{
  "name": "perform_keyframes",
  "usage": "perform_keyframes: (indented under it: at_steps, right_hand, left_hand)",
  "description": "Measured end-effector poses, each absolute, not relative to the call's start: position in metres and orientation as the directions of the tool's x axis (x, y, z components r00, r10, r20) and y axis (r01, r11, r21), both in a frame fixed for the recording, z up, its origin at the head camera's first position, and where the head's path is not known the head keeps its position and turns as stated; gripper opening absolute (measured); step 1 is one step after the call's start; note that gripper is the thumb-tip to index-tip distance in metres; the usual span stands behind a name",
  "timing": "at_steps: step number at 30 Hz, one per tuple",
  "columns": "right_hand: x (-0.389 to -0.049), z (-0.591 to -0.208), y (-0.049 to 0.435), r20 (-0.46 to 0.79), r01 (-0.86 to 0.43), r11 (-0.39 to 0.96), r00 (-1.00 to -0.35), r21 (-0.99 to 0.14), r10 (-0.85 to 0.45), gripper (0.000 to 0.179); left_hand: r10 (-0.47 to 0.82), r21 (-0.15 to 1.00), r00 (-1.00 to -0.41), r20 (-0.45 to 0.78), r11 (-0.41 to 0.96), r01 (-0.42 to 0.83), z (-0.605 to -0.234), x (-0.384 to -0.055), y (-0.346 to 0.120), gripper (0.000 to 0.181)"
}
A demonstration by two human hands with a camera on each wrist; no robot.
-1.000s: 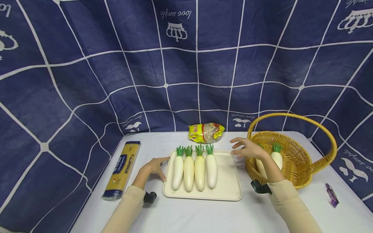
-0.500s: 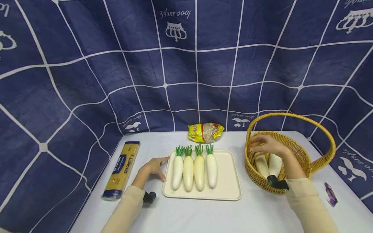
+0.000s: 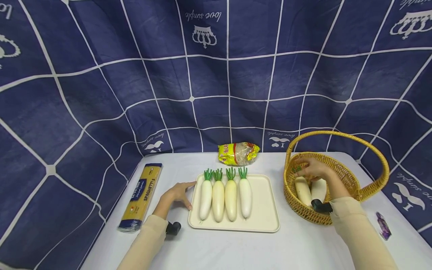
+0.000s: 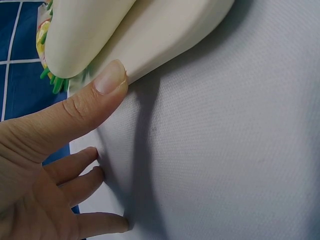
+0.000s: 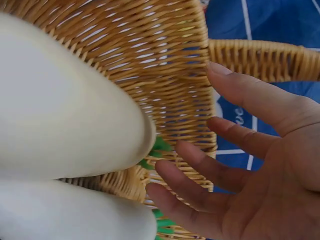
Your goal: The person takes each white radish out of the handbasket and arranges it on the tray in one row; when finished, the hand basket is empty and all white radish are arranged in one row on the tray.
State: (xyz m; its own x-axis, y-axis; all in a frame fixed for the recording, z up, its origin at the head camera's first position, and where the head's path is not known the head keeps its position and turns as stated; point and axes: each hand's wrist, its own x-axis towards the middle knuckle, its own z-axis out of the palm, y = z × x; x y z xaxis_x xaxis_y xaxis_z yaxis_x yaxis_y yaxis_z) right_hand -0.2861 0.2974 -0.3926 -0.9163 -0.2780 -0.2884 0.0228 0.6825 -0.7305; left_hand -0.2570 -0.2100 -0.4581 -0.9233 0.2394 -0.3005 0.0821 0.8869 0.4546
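Observation:
Several white radishes (image 3: 218, 200) with green tops lie side by side on a cream tray (image 3: 263, 210). My left hand (image 3: 177, 194) is at the tray's left side, its thumb at the rim and its fingers spread beside it; the left wrist view shows nothing gripped. My right hand (image 3: 314, 168) reaches over the wicker basket (image 3: 344, 183), above the leafy ends of two radishes, one (image 3: 303, 190) beside another (image 3: 318, 190). In the right wrist view its loosely bent fingers stand apart from the radishes (image 5: 70, 105), whose green tops (image 5: 160, 145) show near the fingertips.
A spaghetti pack (image 3: 141, 197) lies on the left of the white table. Behind the tray sits a yellow and clear food bag (image 3: 238, 153). The basket's tall handle (image 3: 337, 133) arches over it. A small purple packet (image 3: 383, 226) lies at the right.
My right hand has moved right from beside the tray to over the basket, then slightly lower toward the radishes. The left hand and the radishes on the tray have stayed put.

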Motion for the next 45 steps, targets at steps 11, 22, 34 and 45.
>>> perform_keyframes:
  at_steps: [11, 22, 34, 45]
  right_hand:
    - [-0.293, -0.400, 0.298, -0.413, 0.132, 0.739, -0.886, -0.661, -0.211, 0.081]
    - [-0.298, -0.404, 0.302, -0.489, 0.234, 0.718, -0.856, -0.655, -0.167, 0.070]
    - [-0.301, -0.412, 0.302, -0.546, 0.291, 0.738, -0.829, -0.609, -0.123, 0.036]
    - [-0.299, -0.417, 0.299, -0.590, 0.307, 0.761, -0.798, -0.571, -0.121, 0.044]
  left_hand:
    - [0.233, 0.451, -0.924, -0.303, 0.889, 0.076, -0.457, -0.258, -0.208, 0.105]
    - [0.231, 0.444, -0.922, -0.310, 0.893, 0.074, -0.457, -0.259, -0.209, 0.105]
    - [0.228, 0.450, -0.924, -0.308, 0.890, 0.070, -0.459, -0.258, -0.210, 0.106]
    - [0.224, 0.443, -0.922, -0.316, 0.894, 0.066, -0.460, -0.258, -0.209, 0.106]
